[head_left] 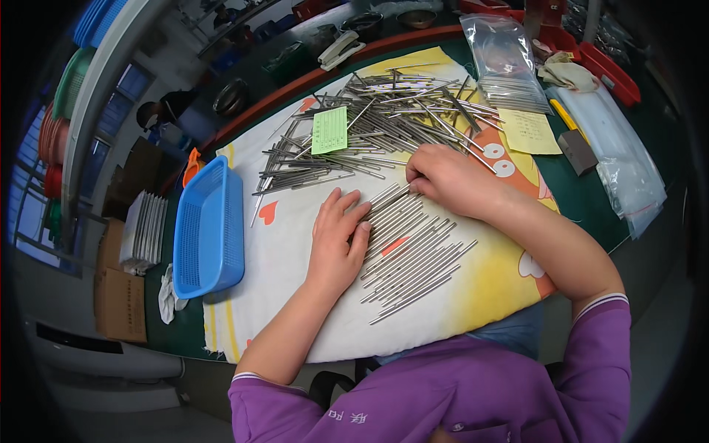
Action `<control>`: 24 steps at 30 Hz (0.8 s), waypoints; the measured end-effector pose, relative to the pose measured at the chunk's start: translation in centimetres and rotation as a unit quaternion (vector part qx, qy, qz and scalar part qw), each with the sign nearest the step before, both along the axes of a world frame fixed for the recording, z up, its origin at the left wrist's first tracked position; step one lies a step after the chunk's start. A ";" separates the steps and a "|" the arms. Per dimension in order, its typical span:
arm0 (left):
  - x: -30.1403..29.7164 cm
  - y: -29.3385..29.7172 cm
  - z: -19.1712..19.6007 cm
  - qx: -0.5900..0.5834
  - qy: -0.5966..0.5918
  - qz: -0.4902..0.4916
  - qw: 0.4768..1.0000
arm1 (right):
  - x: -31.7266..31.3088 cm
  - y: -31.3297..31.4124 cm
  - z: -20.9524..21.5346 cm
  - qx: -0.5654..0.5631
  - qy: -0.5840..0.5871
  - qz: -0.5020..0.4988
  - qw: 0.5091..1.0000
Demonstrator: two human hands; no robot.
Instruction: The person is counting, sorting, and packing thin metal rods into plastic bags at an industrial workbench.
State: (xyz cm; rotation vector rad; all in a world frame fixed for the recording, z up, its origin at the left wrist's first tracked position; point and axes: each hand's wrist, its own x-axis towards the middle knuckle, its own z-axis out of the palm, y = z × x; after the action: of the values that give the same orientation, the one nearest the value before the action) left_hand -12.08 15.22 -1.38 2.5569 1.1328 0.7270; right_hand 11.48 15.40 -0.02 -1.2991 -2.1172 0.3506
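Thin metal rods [417, 266] lie side by side in a slanted row on the cloth in front of me. My left hand [338, 240] rests at the row's left side, fingers stretched and touching rod ends. At the row's far end, my right hand [450, 181] is closed, thumb and fingertips pinched on a metal rod; its fingers partly cover that rod. Beyond both hands spreads a loose, crisscrossed pile of similar rods [391, 122]. A green printed slip [329, 131] lies on the pile's left part.
A patterned cloth [295, 317] covers the table. At left stands a blue plastic basket [238, 244]. To the right are a bag of rods [506, 63], a yellow note [529, 133], a dark block [577, 152], clear plastic bags [628, 159] and a red tray [609, 72].
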 end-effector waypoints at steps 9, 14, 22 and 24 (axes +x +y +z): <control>2.6 -0.1 1.7 0.017 -0.167 -0.018 0.986 | 1.8 -3.9 2.3 0.045 0.044 -0.014 0.998; 6.1 -0.3 2.7 0.015 -0.132 -0.130 0.983 | 8.2 -8.3 4.3 0.096 -0.007 -0.211 0.973; 10.5 1.0 0.6 -0.061 -0.079 -0.221 0.970 | 16.2 -11.9 2.2 -0.047 -0.163 -0.468 0.867; 10.5 1.0 0.9 -0.068 -0.075 -0.218 0.971 | 15.9 -12.0 2.4 -0.020 -0.126 -0.480 0.868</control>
State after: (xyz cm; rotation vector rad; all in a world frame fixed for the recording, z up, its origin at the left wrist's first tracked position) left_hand -1.56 16.24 -0.46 2.4576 0.5219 0.6873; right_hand 27.43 3.42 2.37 -2.3054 -1.3709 -0.2219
